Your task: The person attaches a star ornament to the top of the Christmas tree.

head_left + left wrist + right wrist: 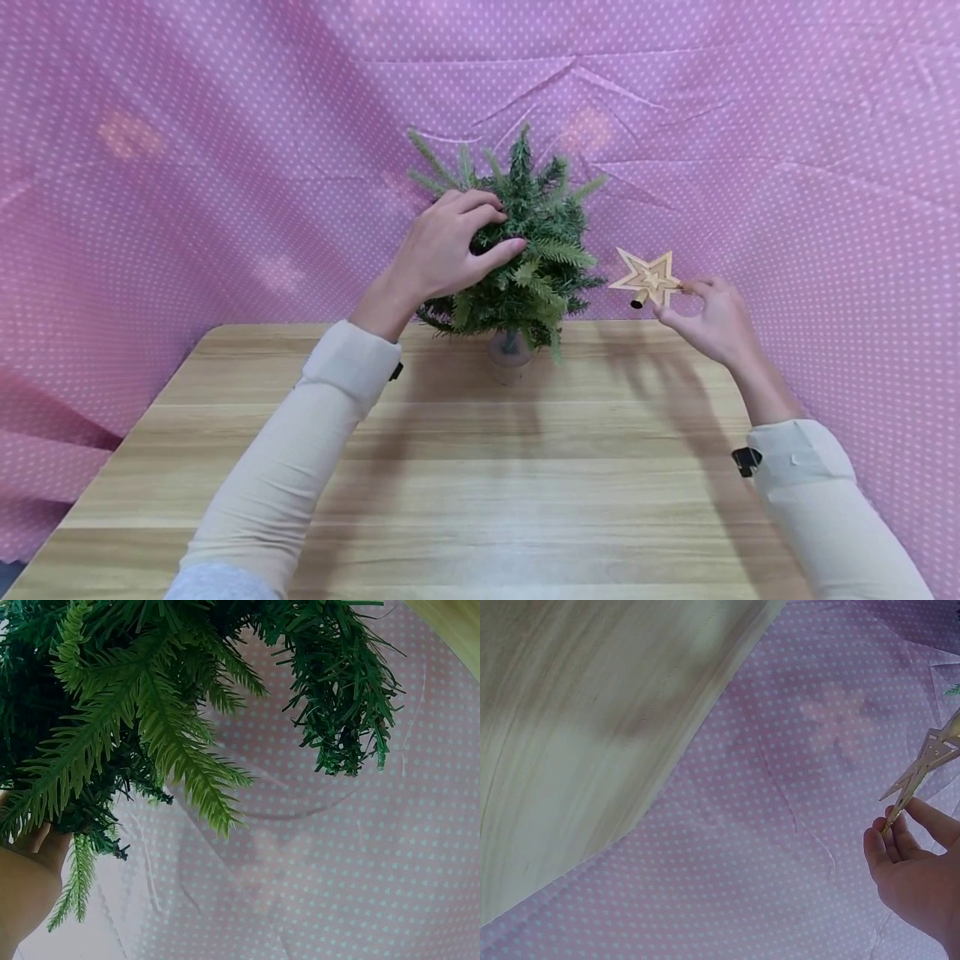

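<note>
A small artificial Christmas tree stands upright at the far edge of the wooden table, on a pale translucent base. My left hand holds the tree's upper left side, thumb and fingers spread round the foliage, some fingertips hidden among the needles. Green branches fill the top of the left wrist view, with part of that hand at its left edge. To the right of the tree, my right hand pinches a gold star tree topper by one point. The star's short dark-ended tube angles downward.
The light wooden table spans the foreground, with arm shadows across it. Behind and beside it hangs a pink polka-dotted cloth. A black clip sits on the right sleeve.
</note>
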Tool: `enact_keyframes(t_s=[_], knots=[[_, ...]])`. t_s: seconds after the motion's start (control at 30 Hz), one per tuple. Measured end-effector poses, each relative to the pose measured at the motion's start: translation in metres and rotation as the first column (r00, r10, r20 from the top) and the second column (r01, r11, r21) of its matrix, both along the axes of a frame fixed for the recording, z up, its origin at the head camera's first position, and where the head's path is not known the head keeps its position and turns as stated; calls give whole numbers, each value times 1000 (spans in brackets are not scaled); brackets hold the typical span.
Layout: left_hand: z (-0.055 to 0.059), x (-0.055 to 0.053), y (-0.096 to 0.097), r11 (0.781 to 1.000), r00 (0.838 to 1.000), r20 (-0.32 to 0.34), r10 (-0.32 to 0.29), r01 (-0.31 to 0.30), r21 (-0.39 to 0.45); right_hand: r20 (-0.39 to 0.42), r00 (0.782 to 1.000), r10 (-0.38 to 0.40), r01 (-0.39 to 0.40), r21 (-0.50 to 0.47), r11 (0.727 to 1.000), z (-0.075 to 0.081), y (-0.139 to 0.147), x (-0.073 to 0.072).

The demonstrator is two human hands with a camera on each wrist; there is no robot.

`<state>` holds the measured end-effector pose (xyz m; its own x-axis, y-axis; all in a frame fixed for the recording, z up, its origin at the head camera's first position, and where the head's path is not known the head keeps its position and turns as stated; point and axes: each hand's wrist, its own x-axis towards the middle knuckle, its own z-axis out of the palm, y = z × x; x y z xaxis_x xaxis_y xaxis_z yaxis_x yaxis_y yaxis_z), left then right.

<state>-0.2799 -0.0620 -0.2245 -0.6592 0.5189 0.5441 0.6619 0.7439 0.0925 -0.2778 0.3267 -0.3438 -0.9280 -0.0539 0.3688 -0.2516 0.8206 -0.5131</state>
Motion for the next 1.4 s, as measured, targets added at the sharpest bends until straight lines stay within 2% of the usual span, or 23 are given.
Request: enact_keyframes(t_s=[0.6, 1.1, 1.4], knots=[[-1, 0, 0, 1000, 1000, 0, 6, -6, -3, -70, 998, -3, 1, -22, 1000, 8, -7, 5], [-1, 0, 0, 1000, 1000, 1, 2, -2, -5, -87, 996, -13, 9, -43, 999, 14, -12, 9], [0, 0, 0, 1000, 1000, -5, 1, -1, 5, -84, 996, -21, 17, -47, 999, 23, -16, 9]])
